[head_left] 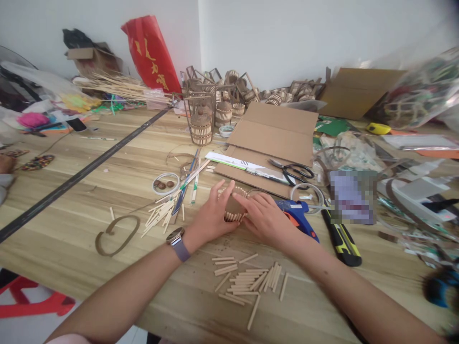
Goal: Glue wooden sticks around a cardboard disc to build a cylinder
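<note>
Between my hands is a small round stick basket point(234, 209), with a brown cardboard disc inside a ring of short pale wooden sticks. My left hand point(210, 212) wraps round its left side, thumb along the near edge. From the right, my right hand point(267, 219) closes in on the rim, its index finger pressed to the inner edge; the other fingertips are partly hidden. Short cut sticks point(247, 282) lie scattered in front of my wrists. A blue glue gun point(301, 220) lies just beyond my right hand. Longer loose sticks point(158, 215) are left of my left hand.
Black scissors point(296, 172) and cardboard sheets point(274, 131) lie ahead. A yellow-black utility knife point(342, 239) is at right. Several finished small wooden buckets point(201, 129) stand at the back. A curled brown strip point(118, 236) and tape ring point(165, 184) lie left. A person's hand point(6, 164) shows far left.
</note>
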Available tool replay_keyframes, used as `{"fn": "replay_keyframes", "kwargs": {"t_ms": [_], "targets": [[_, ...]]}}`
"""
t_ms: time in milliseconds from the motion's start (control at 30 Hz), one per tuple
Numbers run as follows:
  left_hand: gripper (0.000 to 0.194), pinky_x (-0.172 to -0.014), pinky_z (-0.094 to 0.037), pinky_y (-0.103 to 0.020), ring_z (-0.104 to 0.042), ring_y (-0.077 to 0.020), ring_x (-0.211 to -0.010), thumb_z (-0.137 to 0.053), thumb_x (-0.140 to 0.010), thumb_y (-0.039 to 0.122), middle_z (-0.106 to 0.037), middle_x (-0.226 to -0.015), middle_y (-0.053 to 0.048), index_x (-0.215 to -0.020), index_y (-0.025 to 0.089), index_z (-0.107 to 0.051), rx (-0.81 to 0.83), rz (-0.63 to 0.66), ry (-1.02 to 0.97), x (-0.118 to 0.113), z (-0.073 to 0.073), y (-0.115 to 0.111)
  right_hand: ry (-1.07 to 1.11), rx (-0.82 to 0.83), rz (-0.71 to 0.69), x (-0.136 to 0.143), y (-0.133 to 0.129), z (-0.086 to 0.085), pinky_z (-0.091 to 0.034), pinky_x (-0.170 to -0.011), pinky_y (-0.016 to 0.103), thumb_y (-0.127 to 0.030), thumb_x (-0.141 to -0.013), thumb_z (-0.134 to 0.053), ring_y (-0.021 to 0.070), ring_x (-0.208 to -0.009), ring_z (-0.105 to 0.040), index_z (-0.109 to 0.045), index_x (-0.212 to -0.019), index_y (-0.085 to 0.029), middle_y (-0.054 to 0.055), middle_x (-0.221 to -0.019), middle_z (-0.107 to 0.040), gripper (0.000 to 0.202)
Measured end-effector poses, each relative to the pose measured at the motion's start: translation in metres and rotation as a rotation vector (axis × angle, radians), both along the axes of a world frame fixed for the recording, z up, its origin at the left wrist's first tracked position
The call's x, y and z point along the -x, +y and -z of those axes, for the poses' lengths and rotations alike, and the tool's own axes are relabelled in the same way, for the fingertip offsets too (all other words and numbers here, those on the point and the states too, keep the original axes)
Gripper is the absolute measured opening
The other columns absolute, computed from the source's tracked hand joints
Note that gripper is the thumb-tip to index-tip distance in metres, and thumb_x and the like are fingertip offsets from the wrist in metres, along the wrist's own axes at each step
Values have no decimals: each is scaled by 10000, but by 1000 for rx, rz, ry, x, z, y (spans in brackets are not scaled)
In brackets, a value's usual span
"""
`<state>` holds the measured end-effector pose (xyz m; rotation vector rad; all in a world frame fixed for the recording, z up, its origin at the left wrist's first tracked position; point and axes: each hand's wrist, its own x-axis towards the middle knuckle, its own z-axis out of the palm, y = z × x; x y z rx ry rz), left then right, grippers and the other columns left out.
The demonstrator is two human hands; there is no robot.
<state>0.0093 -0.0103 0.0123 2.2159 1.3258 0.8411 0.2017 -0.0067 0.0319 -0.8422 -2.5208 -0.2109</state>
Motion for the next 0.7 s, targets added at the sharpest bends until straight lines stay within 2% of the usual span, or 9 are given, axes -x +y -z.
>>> {"fn": "replay_keyframes", "kwargs": {"t_ms": [200,567,700], "targets": [[1033,-1117,-355,-545,-299,-364,-1420,-755,-683,205,-209,-1523,-170,-1511,250,-139,24,-20,13,0,-2,0,63,-16,-10,1,-1,1,-466,-813,415,-104,-871,-447,255,-852,-585,-443,-1398,-139,105,-916,-679,528],[1068,-1116,-351,-554,-303,-364,-1417,-760,-676,183,-195,-1526,-169,-1520,269,-111,-3,-4,-1,1,2,1,35,-149,-20,2,0,7,-468,-860,412,-54,-883,-431,226,-827,-579,-532,-1275,-115,86,-858,-670,409],[1057,-1118,-356,-536,-311,-353,-1418,-745,-681,164,-189,-1532,-169,-1520,270,-111,6,-3,-6,0,0,0,32,-182,-45,1,1,9,-461,-888,426,-48,-901,-424,226,-850,-580,-510,-1307,-126,79,-860,-665,423]]}}
